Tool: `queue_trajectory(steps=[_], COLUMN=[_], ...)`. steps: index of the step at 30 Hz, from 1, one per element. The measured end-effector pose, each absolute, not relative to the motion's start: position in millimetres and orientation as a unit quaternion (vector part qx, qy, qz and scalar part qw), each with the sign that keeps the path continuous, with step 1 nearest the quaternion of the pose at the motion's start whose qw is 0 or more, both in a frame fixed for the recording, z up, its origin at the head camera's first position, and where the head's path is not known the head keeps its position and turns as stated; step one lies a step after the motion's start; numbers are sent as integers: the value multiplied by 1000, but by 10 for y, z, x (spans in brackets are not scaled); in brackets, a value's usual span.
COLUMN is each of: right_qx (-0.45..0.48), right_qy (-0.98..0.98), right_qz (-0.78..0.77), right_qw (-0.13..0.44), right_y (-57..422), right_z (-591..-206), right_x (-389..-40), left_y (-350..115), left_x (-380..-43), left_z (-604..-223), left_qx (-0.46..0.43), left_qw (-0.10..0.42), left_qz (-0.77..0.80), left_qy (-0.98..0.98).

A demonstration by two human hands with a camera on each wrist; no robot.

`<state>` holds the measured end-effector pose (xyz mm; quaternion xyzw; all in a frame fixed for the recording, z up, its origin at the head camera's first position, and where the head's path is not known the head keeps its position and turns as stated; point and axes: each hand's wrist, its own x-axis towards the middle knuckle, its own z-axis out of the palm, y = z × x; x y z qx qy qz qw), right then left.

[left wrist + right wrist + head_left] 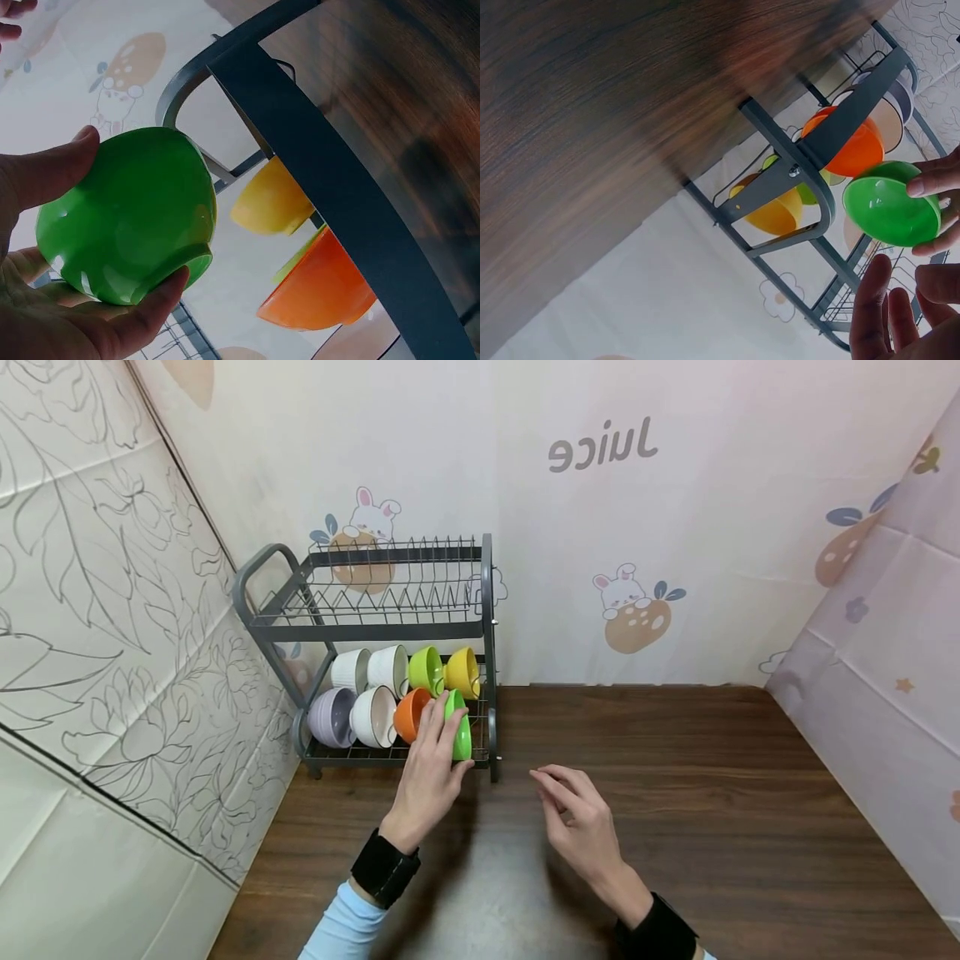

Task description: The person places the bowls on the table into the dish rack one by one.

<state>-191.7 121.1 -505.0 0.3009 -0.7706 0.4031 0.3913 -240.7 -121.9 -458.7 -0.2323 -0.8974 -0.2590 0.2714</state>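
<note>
My left hand (426, 785) grips a bright green bowl (462, 737), tilted on its side at the front right of the rack's lower tier. In the left wrist view the thumb lies on one side of the green bowl (135, 217) and the fingers reach round to its foot. An orange bowl (408, 717) sits just left of it, partly behind my fingers. A yellow bowl (463, 672) and a lime bowl (426, 668) stand behind. My right hand (583, 827) hovers over the table right of the rack, fingers loosely bent, holding nothing.
The dark two-tier dish rack (367, 632) stands at the table's back left, with bare wires on its upper tier. Two white-outside bowls (349, 671) stand behind a lilac bowl (332, 718) and a white bowl (372, 717). Patterned sheets border the wooden table (675, 760).
</note>
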Motion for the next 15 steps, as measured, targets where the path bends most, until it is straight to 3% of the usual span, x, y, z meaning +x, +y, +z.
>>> queue_trajectory(steps=[15], right_qx=[287], right_qy=[-780], right_qz=[406], right_qw=[380], right_y=[1252], right_z=[-5058], right_x=[-1898], left_y=[-1272], left_x=[-2694], left_z=[-4642], left_qx=[-260], left_qw=[252], left_qz=[-243], left_qy=[-900])
